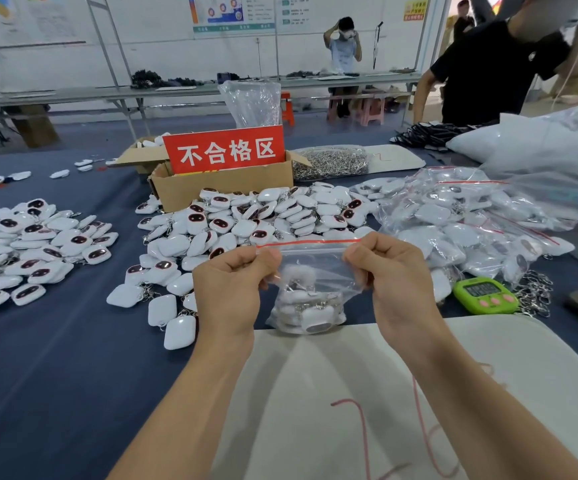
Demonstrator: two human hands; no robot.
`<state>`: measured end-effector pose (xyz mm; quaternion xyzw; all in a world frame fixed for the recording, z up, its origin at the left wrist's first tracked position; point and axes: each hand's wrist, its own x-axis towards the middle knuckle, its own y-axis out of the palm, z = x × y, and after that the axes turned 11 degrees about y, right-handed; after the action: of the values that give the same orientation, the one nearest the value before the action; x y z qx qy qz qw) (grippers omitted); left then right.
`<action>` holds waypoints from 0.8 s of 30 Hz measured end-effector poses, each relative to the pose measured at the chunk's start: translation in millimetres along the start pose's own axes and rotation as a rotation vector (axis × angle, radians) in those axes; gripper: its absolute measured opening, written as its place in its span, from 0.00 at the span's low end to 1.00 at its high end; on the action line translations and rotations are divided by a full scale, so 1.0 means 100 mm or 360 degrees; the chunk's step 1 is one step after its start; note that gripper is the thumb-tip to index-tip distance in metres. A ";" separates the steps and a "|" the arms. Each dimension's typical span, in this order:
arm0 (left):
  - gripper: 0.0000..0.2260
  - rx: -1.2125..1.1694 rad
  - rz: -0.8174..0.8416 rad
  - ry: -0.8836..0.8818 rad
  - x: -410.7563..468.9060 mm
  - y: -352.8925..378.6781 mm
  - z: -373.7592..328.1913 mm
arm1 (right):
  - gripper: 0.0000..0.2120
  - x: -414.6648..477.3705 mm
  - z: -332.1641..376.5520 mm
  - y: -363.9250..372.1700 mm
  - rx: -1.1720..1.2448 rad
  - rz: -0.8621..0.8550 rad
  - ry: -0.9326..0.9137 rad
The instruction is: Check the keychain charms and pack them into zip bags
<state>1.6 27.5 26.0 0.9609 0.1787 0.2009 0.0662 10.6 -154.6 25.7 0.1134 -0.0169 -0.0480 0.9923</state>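
Risk of charms (315, 318) spilling through a half-pressed seal: pinched top corners of zip bag (315, 271) with left hand (232, 289) and right hand (396, 275).

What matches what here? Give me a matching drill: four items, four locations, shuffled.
1 zip bag
2 green timer
3 red sign
4 key ring heap

A in the cardboard box
B pinched by left hand and right hand
C on the blue cloth, right of the right hand
D on the far white board

Pairs: 1-B, 2-C, 3-A, 4-D
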 end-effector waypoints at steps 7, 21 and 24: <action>0.10 -0.0058 0.0074 -0.0026 -0.05 0.05 0.00 | 0.11 -0.03 0.00 0.03 -0.0046 0.0033 -0.0119; 0.05 0.0059 0.0194 -0.0162 -0.12 0.12 -0.06 | 0.10 -0.08 -0.02 0.10 -0.0068 0.0075 -0.0102; 0.05 0.0055 0.0212 -0.0219 -0.14 0.13 -0.07 | 0.10 -0.09 -0.01 0.10 -0.0070 0.0069 -0.0122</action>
<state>-9.4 10.9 30.0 0.9832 0.1130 0.1353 0.0481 3.0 -143.9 26.3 0.0891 -0.0564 -0.0311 0.9939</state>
